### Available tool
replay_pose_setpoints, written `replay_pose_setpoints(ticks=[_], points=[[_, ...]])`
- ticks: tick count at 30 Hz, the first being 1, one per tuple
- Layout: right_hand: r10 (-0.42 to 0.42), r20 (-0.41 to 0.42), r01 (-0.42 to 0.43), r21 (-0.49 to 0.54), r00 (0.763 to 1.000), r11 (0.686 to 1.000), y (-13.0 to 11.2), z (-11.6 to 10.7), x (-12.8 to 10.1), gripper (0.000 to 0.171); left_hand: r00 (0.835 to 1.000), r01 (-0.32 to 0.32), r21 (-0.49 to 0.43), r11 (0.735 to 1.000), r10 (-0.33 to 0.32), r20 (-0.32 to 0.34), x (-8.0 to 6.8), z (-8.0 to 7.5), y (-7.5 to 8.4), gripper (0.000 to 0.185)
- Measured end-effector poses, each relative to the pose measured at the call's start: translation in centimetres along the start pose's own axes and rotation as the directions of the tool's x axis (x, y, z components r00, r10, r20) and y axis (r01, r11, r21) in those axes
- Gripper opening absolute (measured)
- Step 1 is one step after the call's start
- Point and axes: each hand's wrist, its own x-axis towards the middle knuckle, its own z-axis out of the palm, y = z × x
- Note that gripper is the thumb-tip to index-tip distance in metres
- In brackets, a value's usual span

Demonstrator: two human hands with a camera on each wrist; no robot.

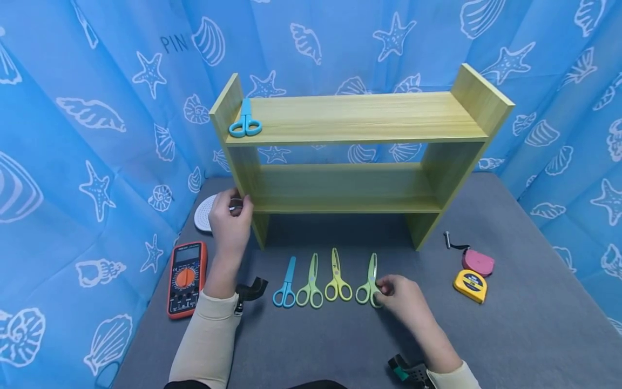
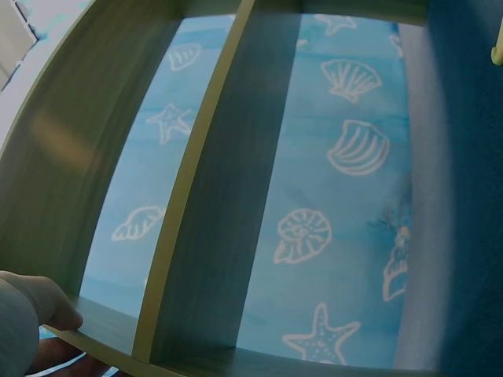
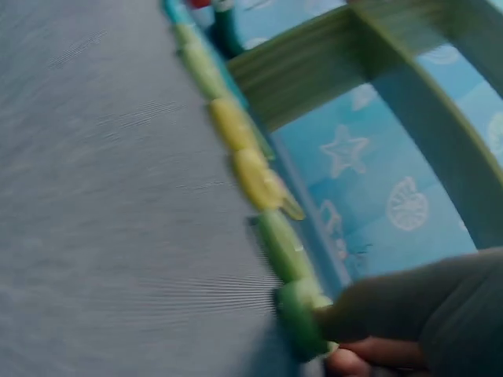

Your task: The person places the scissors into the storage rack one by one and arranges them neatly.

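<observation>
Right hand (image 1: 405,300) pinches the light, stiff green scissors (image 1: 370,281) at the handle loops; left hand (image 1: 230,221) grips the shelf (image 1: 355,116).

Blue seashell-print curtain (image 1: 97,108) surrounds a grey, seemingly felt-covered table (image 1: 525,335).

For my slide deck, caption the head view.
Left hand grips the shelf; right hand pinches green scissors.
</observation>
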Motion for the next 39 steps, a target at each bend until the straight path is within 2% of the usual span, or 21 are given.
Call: replay_pose_setpoints(ticks=[3,10,22,28,33,39], points=[[-0.017,-0.049,0.014,-0.059,0.999,0.998,0.0,0.7,0.0,0.003,1.000,0.010,-0.001,1.000,-0.010,0.000,-0.1,0.0,0.0,0.017],[-0.020,-0.088,0.012,-0.092,0.996,0.996,-0.2,0.3,-0.4,0.003,1.000,0.020,0.009,1.000,-0.020,0.010,0.0,-0.1,0.3,0.017],[0.083,-0.014,-0.083,-0.006,0.996,0.997,-2.7,-6.2,-2.3,0.008,1.000,0.015,-0.001,1.000,-0.015,0.006,0.0,-0.1,0.3,0.017],[0.076,-0.025,-0.076,0.019,0.997,0.997,-3.7,-9.2,-3.6,0.014,1.000,0.018,0.015,1.000,-0.018,0.005,-0.1,-0.1,0.2,0.017],[0.014,-0.127,-0.012,0.016,0.992,1.000,-4.4,-11.0,-4.8,0.012,1.000,0.023,0.014,1.000,-0.024,0.004,0.1,-0.1,0.2,0.017],[-0.074,-0.321,0.075,-0.008,0.944,0.997,-5.7,-12.9,-5.9,0.008,0.999,0.031,0.000,1.000,-0.031,0.013,0.1,-0.1,0.1,0.018]])
